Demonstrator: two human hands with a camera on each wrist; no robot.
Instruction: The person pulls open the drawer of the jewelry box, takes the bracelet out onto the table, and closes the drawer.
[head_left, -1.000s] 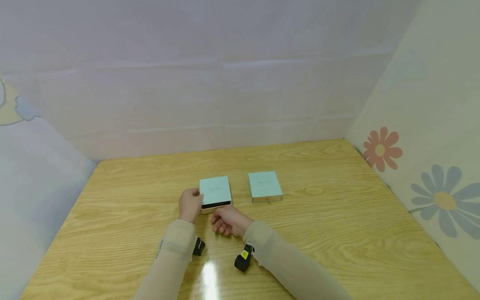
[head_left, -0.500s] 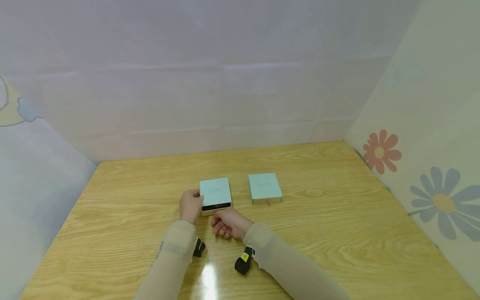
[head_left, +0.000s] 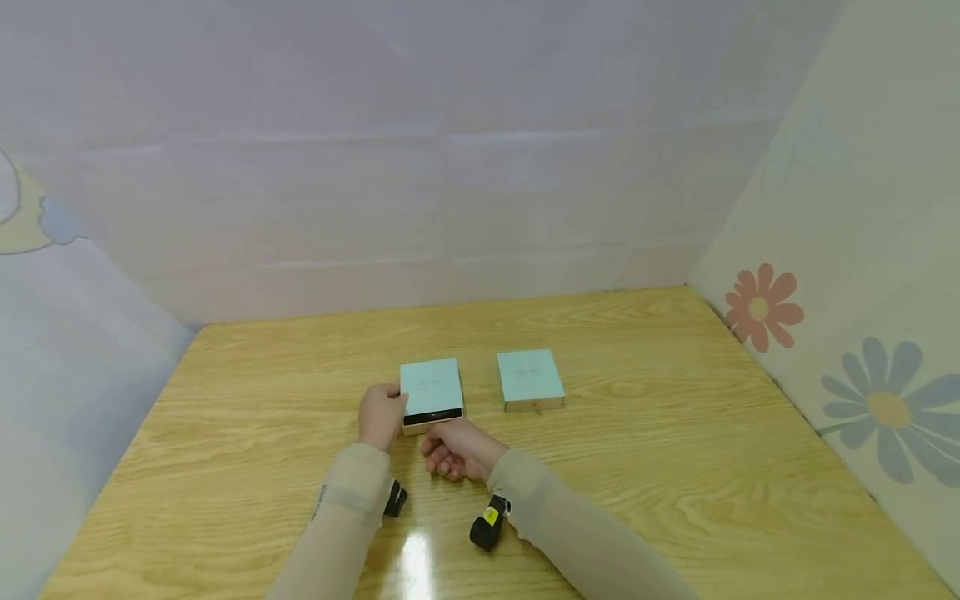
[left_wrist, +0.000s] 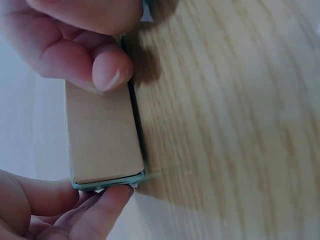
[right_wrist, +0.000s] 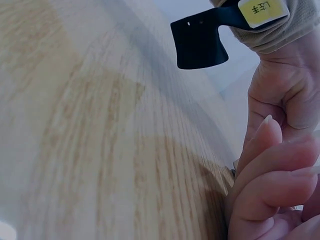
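Note:
A pale green drawer box (head_left: 431, 386) lies flat on the table, its inner drawer (left_wrist: 104, 135) standing a little out at the near side. A dark strip shows between sleeve and drawer front. My left hand (head_left: 381, 415) holds the box at its left side; in the left wrist view its thumb and fingers (left_wrist: 107, 207) pinch the sleeve's edge. At the drawer's peach front is my right hand (head_left: 459, 448), fingers curled, gripping the front near its right part. The right wrist view shows those curled fingers (right_wrist: 280, 185) close up, with the exact contact hidden.
A second pale green box (head_left: 529, 375), closed, lies to the right on the wooden table (head_left: 675, 467). Black wrist straps (head_left: 487, 523) hang at both sleeves. A pale backdrop (head_left: 442, 208) rises behind the table, with a flower-printed sheet (head_left: 862, 250) at the right.
The head view has tilted up slightly, so everything sits a little lower. Both hands keep their places on the box, and the drawer shows little or no movement.

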